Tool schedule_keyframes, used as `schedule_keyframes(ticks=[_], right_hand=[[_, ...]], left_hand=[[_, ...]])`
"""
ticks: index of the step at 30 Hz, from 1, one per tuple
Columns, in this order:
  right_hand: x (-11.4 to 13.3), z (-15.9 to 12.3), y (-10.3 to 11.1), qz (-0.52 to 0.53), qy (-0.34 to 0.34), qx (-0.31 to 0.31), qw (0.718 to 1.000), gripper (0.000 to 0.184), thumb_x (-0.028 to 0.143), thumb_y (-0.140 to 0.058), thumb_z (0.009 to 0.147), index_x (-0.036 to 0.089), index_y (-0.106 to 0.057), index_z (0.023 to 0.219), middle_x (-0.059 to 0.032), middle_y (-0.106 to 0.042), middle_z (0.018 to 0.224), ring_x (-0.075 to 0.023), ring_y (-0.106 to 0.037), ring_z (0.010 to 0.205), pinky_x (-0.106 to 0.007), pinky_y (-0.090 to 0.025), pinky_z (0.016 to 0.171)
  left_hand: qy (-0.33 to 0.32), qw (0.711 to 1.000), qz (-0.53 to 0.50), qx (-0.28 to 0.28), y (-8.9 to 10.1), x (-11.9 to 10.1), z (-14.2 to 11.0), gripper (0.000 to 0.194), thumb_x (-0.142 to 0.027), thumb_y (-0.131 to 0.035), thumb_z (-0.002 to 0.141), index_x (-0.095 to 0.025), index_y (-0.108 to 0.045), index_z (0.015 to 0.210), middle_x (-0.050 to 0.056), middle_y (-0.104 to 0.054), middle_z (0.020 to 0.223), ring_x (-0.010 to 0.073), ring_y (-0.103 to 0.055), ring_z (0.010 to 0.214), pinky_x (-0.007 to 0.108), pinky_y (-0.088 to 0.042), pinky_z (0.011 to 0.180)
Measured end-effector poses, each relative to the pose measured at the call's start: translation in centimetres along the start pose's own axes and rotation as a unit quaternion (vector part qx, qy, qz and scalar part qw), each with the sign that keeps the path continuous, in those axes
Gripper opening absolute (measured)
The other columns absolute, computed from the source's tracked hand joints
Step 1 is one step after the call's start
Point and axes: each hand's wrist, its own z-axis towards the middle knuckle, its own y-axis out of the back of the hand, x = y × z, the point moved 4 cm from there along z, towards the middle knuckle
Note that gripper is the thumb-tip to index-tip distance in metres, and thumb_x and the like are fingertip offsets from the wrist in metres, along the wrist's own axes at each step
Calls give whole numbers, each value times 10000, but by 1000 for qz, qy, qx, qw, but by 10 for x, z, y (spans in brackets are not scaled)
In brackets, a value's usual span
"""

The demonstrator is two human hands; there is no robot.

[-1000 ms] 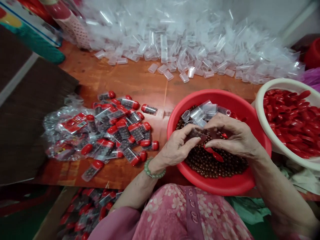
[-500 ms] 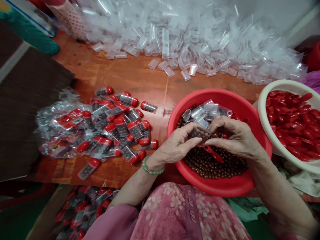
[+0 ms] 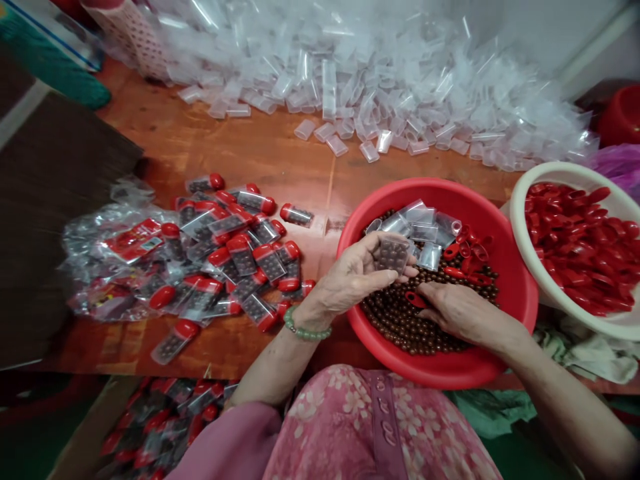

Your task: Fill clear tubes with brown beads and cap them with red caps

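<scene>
In my left hand [image 3: 357, 270] is a small clear plastic case [image 3: 393, 255] filled with round brown balls, held between thumb and fingers above the red basin [image 3: 357, 217]. My right hand [image 3: 460, 313] reaches down into the basin, its fingers closed around a red plastic piece [image 3: 414, 299] with a hole at one end; its other end is hidden by the fingers. Loose brown balls [image 3: 400, 333] lie below both hands. Empty clear cases [image 3: 423, 220] and several red plastic caps [image 3: 473, 250] rest on the balls at the basin's far side.
A white tub [image 3: 523, 220] of red caps [image 3: 583, 250] stands at the right. Empty clear cases [image 3: 360, 100] are heaped along the back. Filled red-capped cases [image 3: 243, 253] and a clear plastic bag [image 3: 90, 247] lie at the left; more filled cases [image 3: 167, 427] are below the table edge.
My right hand has left the case and moved down to the red piece on the balls. My left hand keeps the filled case, turned more upright.
</scene>
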Motion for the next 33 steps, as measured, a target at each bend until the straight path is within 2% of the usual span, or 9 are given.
schedule_keyframes(ticks=[3,6,9,12,16,21,24,30,33], right_hand=[[0,-1,1,34,-2,-13,999,66,204,-568,944,178,-625,963,-89,-737,926,-224,-716,845,-296,-476,711],[-6,-8,14,139,-9,-62,988,104,267,-600,921,185,-662,937,-46,-701,814,-180,-657,710,-279,-458,654],[-15,-18,28,310,-18,-136,941,245,406,-629,913,192,-693,1012,-1,-653,732,-153,-591,630,-265,-454,596],[-20,-27,40,394,-5,-230,890,271,431,-670,893,200,-716,1027,-14,-698,842,-159,-627,735,-265,-497,670],[-14,-30,51,347,39,-292,891,228,345,-626,950,215,-716,1113,-28,-704,938,-155,-642,823,-266,-513,759],[2,-26,56,303,94,-304,898,254,256,-551,999,238,-698,1204,-37,-677,955,-148,-644,871,-266,-525,820],[10,-24,57,302,109,-306,896,275,231,-534,1009,252,-685,1239,-36,-659,973,-139,-641,896,-259,-522,843],[13,-27,51,293,70,-287,909,338,299,-570,1001,272,-624,1334,-39,-693,1082,-141,-673,952,-268,-532,884],[9,-32,44,302,22,-309,902,366,329,-627,965,244,-613,1321,-37,-715,1001,-149,-686,857,-258,-561,769]], left_hand=[[-19,1000,7,-7,-8,-9,-3,257,-237,-728,876,-178,-628,1106,61,-755,1002,156,-729,914,268,-575,847],[-20,999,38,-3,-15,-14,-3,200,-251,-716,893,-174,-651,1066,42,-753,940,134,-719,869,238,-570,809],[4,997,82,-2,-17,-12,0,208,-262,-738,878,-161,-668,1046,41,-746,920,127,-706,865,232,-558,823],[16,996,88,-17,-18,-8,4,213,-282,-738,875,-162,-668,1036,39,-739,944,125,-700,860,241,-553,831],[5,991,125,-51,-21,-5,9,228,-260,-768,834,-153,-677,1013,30,-715,954,114,-666,876,228,-517,842],[12,988,138,-67,-21,-3,12,326,-224,-847,718,-157,-647,965,9,-693,935,112,-636,850,235,-499,819],[14,983,156,-95,-17,-2,12,358,-219,-856,698,-161,-619,959,-4,-682,903,103,-618,818,235,-482,802],[13,985,128,-112,-14,-2,11,366,-217,-818,713,-173,-587,994,-6,-666,887,109,-617,811,257,-477,808],[18,987,108,-116,-12,-3,11,363,-188,-810,703,-172,-590,991,-10,-661,881,102,-616,806,251,-472,809]])
